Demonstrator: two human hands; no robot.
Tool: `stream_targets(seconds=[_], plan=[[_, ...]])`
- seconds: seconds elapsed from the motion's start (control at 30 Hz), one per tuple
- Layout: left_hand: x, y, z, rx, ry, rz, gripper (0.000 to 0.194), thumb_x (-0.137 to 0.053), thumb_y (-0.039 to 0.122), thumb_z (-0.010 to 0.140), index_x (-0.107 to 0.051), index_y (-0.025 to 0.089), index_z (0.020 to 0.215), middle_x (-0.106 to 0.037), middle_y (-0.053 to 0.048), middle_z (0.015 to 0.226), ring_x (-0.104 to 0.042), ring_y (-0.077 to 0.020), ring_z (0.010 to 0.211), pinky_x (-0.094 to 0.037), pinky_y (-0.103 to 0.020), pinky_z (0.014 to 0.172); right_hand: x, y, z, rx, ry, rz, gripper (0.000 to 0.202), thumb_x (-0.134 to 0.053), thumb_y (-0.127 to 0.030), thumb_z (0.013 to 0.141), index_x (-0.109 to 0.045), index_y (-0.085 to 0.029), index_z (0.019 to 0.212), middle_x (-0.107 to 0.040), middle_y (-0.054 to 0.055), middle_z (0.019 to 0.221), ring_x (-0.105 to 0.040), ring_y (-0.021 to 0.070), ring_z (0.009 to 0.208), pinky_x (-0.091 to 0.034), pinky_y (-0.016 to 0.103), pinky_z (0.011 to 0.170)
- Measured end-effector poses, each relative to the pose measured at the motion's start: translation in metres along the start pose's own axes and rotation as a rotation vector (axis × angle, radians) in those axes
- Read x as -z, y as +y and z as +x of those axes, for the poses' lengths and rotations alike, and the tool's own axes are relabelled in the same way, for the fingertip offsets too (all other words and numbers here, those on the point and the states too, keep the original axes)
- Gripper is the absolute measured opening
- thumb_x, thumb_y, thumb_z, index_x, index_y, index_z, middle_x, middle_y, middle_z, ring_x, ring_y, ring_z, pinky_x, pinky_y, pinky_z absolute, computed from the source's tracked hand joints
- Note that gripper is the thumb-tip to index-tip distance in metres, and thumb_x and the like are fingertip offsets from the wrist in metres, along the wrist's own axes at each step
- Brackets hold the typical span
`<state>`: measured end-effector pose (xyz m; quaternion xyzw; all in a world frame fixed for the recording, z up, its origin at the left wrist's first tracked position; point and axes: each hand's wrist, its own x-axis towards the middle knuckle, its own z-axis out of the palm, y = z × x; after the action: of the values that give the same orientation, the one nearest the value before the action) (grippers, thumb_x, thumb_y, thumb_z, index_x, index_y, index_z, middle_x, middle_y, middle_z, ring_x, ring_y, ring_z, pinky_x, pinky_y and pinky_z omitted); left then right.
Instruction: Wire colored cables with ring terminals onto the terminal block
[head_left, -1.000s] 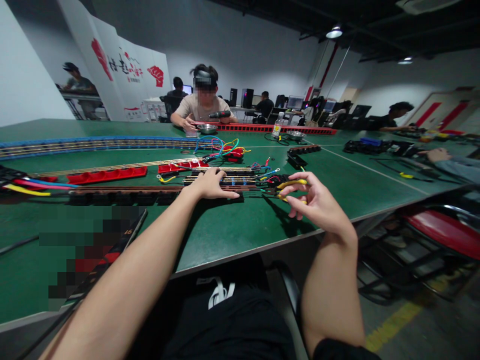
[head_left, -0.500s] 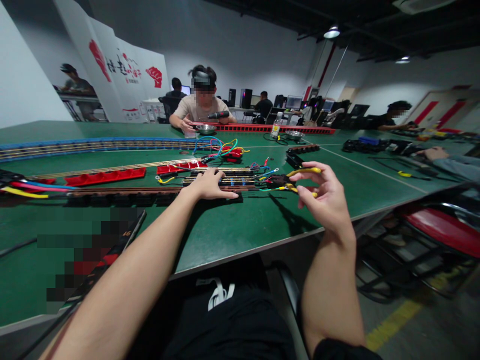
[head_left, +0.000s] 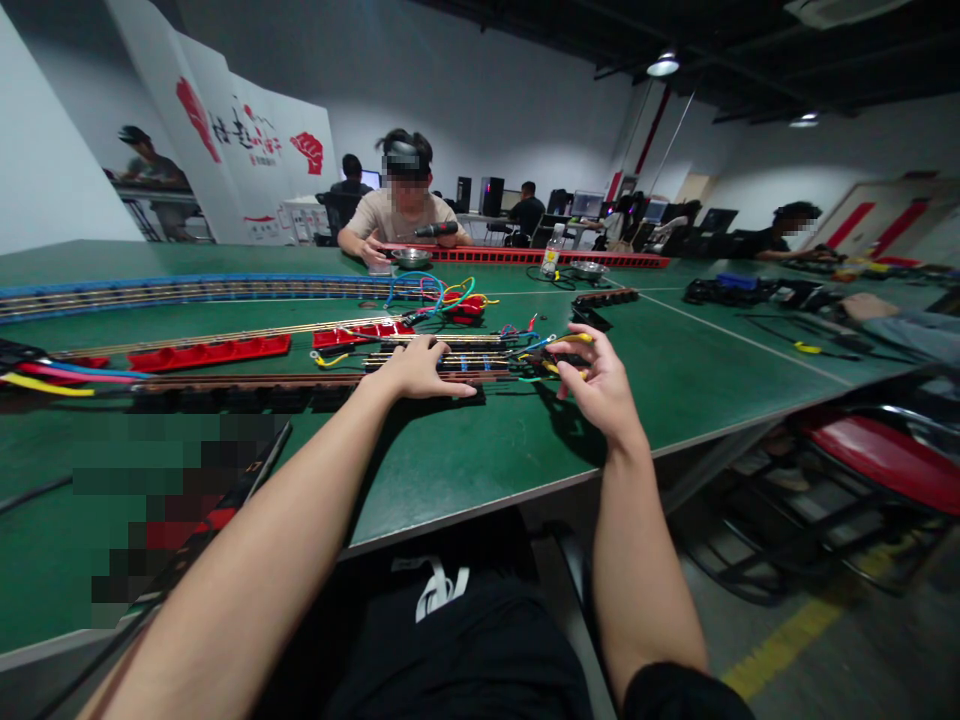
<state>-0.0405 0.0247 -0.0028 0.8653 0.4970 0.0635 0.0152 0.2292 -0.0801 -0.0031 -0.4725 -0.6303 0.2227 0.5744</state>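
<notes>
My left hand (head_left: 422, 370) lies with fingers spread on a black rail assembly (head_left: 469, 362) that carries long brass-coloured strips. In my right hand (head_left: 598, 380) are yellow-handled pliers (head_left: 576, 338), their head pointing left among thin coloured wires (head_left: 534, 350) at the rail's right end. Whether the jaws touch a wire is too small to tell. Left of my left hand, a brown-topped black rail (head_left: 247, 383) runs along the table. Behind it are red plastic pieces (head_left: 210, 352) and a yellow wire with a ring terminal (head_left: 334, 360).
A long blue rail (head_left: 187, 292) lies at the back left. Across the green table (head_left: 480, 460) a person (head_left: 409, 215) sits behind a red rail (head_left: 540, 258), holding a dark tool. A bottle (head_left: 552, 252), metal bowls (head_left: 412, 258) and a short curved black piece (head_left: 596, 306) are further back.
My right hand has moved left with the pliers, bringing them closer to the wires at the rail's end. My left hand stays in place.
</notes>
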Motion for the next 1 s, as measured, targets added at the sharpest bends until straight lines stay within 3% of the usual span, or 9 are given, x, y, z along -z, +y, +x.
stream_targets(seconds=[0.2, 0.4, 0.57, 0.67, 0.77, 0.87, 1.0], plan=[[0.001, 0.002, 0.000, 0.025, -0.021, 0.005, 0.115, -0.039, 0.096, 0.057, -0.040, 0.020, 0.144, -0.030, -0.016, 0.154, -0.034, -0.0406, 0.136, -0.029, -0.051, 0.111, -0.002, 0.006, 0.004, -0.020, -0.005, -0.007, 0.064, -0.058, -0.037, 0.081, -0.032, -0.025, 0.139, -0.062, 0.009, 0.119, -0.052, 0.0060, 0.051, -0.046, 0.022, 0.046], [0.003, 0.003, -0.002, 0.017, -0.018, 0.001, 0.117, -0.038, 0.097, 0.057, -0.040, 0.018, 0.144, -0.030, -0.019, 0.153, -0.033, -0.0413, 0.136, -0.029, -0.053, 0.110, -0.001, 0.007, 0.004, -0.004, 0.025, -0.057, 0.061, -0.051, -0.031, 0.084, -0.030, -0.027, 0.140, -0.062, 0.008, 0.121, -0.040, 0.0037, 0.045, -0.037, 0.021, 0.041], [0.002, 0.003, -0.002, 0.011, -0.010, 0.002, 0.118, -0.038, 0.097, 0.057, -0.039, 0.018, 0.145, -0.030, -0.019, 0.153, -0.033, -0.0413, 0.136, -0.029, -0.054, 0.110, 0.000, 0.004, 0.002, 0.009, 0.020, -0.091, 0.065, -0.052, -0.027, 0.083, -0.028, -0.027, 0.144, -0.062, 0.008, 0.124, -0.043, 0.0042, 0.047, -0.039, 0.022, 0.043], [0.002, 0.002, -0.001, 0.015, -0.009, -0.001, 0.119, -0.038, 0.098, 0.057, -0.038, 0.018, 0.145, -0.028, -0.019, 0.153, -0.033, -0.0418, 0.136, -0.028, -0.053, 0.111, 0.000, 0.004, 0.002, 0.028, -0.016, -0.139, 0.068, -0.051, -0.023, 0.083, -0.028, -0.026, 0.147, -0.063, 0.008, 0.123, -0.053, 0.0081, 0.056, -0.045, 0.024, 0.051], [0.002, 0.002, -0.001, 0.019, -0.011, -0.004, 0.118, -0.038, 0.097, 0.056, -0.039, 0.019, 0.145, -0.028, -0.019, 0.154, -0.034, -0.0417, 0.136, -0.029, -0.052, 0.111, -0.001, 0.006, 0.003, 0.063, -0.032, -0.175, 0.069, -0.049, -0.020, 0.083, -0.029, -0.024, 0.148, -0.064, 0.009, 0.122, -0.064, 0.0151, 0.080, -0.052, 0.030, 0.068], [0.003, 0.003, -0.002, 0.020, -0.014, -0.011, 0.116, -0.038, 0.097, 0.056, -0.043, 0.019, 0.142, -0.030, -0.019, 0.153, -0.036, -0.0425, 0.134, -0.031, -0.053, 0.109, -0.002, 0.009, 0.005, 0.117, -0.020, -0.191, 0.069, -0.048, -0.017, 0.082, -0.030, -0.023, 0.149, -0.066, 0.009, 0.119, -0.064, 0.0191, 0.099, -0.052, 0.035, 0.083], [0.004, 0.005, -0.003, 0.017, -0.020, -0.001, 0.117, -0.038, 0.098, 0.057, -0.041, 0.019, 0.143, -0.028, -0.019, 0.153, -0.035, -0.0425, 0.135, -0.030, -0.053, 0.109, -0.003, 0.013, 0.006, 0.152, 0.042, -0.163, 0.068, -0.046, -0.019, 0.084, -0.030, -0.024, 0.150, -0.067, 0.009, 0.116, -0.064, 0.0204, 0.105, -0.053, 0.038, 0.086]])
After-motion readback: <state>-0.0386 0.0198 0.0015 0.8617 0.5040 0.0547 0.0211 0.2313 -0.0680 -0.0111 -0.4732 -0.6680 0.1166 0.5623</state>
